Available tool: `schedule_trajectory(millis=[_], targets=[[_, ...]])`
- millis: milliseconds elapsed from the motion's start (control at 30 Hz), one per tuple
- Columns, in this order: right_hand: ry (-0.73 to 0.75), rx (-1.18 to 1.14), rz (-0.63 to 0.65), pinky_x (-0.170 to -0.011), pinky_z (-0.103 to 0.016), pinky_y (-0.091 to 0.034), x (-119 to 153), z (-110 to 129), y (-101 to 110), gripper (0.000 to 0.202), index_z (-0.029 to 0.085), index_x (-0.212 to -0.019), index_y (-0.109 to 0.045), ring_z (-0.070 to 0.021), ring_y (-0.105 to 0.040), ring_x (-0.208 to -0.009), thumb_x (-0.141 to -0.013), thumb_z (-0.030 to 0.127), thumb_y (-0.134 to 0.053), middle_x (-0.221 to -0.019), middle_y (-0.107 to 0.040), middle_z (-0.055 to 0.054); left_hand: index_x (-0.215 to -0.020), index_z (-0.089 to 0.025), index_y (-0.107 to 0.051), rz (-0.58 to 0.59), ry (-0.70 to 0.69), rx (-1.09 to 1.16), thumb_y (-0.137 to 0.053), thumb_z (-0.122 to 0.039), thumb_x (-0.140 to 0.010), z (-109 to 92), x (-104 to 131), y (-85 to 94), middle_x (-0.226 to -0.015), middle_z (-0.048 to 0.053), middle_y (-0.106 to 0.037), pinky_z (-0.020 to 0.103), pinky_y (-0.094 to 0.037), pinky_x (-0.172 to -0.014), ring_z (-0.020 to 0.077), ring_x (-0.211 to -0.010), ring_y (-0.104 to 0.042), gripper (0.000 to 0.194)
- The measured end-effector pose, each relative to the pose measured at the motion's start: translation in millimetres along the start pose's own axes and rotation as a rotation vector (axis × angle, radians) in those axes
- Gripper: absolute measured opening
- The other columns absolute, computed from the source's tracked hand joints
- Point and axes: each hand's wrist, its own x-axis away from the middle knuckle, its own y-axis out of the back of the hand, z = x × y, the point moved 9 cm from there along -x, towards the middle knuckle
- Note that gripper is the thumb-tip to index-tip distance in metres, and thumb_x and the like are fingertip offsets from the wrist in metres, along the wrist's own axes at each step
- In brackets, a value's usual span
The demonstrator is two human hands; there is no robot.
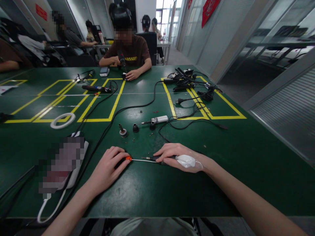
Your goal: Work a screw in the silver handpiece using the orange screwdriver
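Note:
My left hand (109,167) is closed around the orange handle of a thin screwdriver (142,160), whose pale shaft points right along the table. My right hand (180,157), with a white wrapping on its thumb side, pinches a slim black piece with a thin metal tip (152,158). The tip points left, just above the screwdriver shaft; the shaft's far end is hidden by my right fingers. Beyond the hands lie a silver cylinder with a thin shaft (161,119), a black cone-shaped part (135,128), another black cone (152,126), a stemmed round metal part (123,132) and several small screws (151,134).
A phone on a white block (80,164) with a cable lies left, near a white tape ring (62,120). Black cords (130,107) cross the green table (172,203). A heap of black tools (183,78) sits back right. Across the table, a person (134,49) handles a power screwdriver (121,58).

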Motion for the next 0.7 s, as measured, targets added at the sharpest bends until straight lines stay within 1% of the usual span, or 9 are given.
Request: schedule_trajectory(millis=[167,367,467,567,700], targets=[[-0.004,0.001,-0.009,-0.101,-0.041,-0.056,0.2,0.1,0.5,0.028,0.017,-0.111,-0.082,-0.0226,-0.074,-0.111,-0.108,0.027,-0.056,-0.123,-0.079,-0.015,-0.108,-0.023,-0.076,0.002,0.022,0.026,-0.055,-0.039,-0.107,2.0,0.5,-0.9,-0.103,0.008,-0.071,0.037,-0.055,-0.086,0.0241,-0.094,-0.064,0.026],[0.007,-0.001,-0.013,-0.1,-0.041,-0.057,0.2,0.4,0.0,0.028,0.018,-0.112,-0.082,-0.0228,-0.074,-0.111,-0.108,0.027,-0.056,-0.124,-0.079,-0.015,-0.116,-0.022,-0.071,-0.01,0.048,0.092,-0.066,-0.035,-0.099,4.2,3.1,1.0,-0.108,0.009,-0.072,0.038,-0.057,-0.09,0.0256,-0.101,-0.066,0.021],[0.0,0.001,-0.017,-0.1,-0.04,-0.056,0.5,-0.2,0.6,0.028,0.018,-0.111,-0.082,-0.0224,-0.074,-0.111,-0.108,0.028,-0.056,-0.123,-0.08,-0.015,-0.11,-0.022,-0.069,0.002,0.055,0.154,-0.062,-0.032,-0.101,5.5,3.0,0.1,-0.105,0.008,-0.073,0.036,-0.058,-0.089,0.0234,-0.098,-0.067,0.015],[0.0,0.001,-0.01,-0.1,-0.039,-0.056,0.6,-0.3,0.4,0.028,0.017,-0.111,-0.082,-0.0223,-0.074,-0.11,-0.107,0.027,-0.056,-0.123,-0.08,-0.015,-0.104,-0.022,-0.07,0.024,0.054,0.18,-0.059,-0.031,-0.104,5.7,2.1,-0.8,-0.102,0.007,-0.073,0.033,-0.058,-0.087,0.0218,-0.096,-0.068,0.014],[0.007,0.005,-0.015,-0.099,-0.04,-0.056,0.0,-0.1,1.1,0.028,0.014,-0.11,-0.083,-0.0233,-0.074,-0.108,-0.106,0.023,-0.057,-0.122,-0.08,-0.016,-0.105,-0.023,-0.072,0.012,0.031,0.158,-0.061,-0.033,-0.104,4.7,1.6,1.9,-0.101,0.007,-0.074,0.033,-0.057,-0.087,0.022,-0.095,-0.068,0.015]])
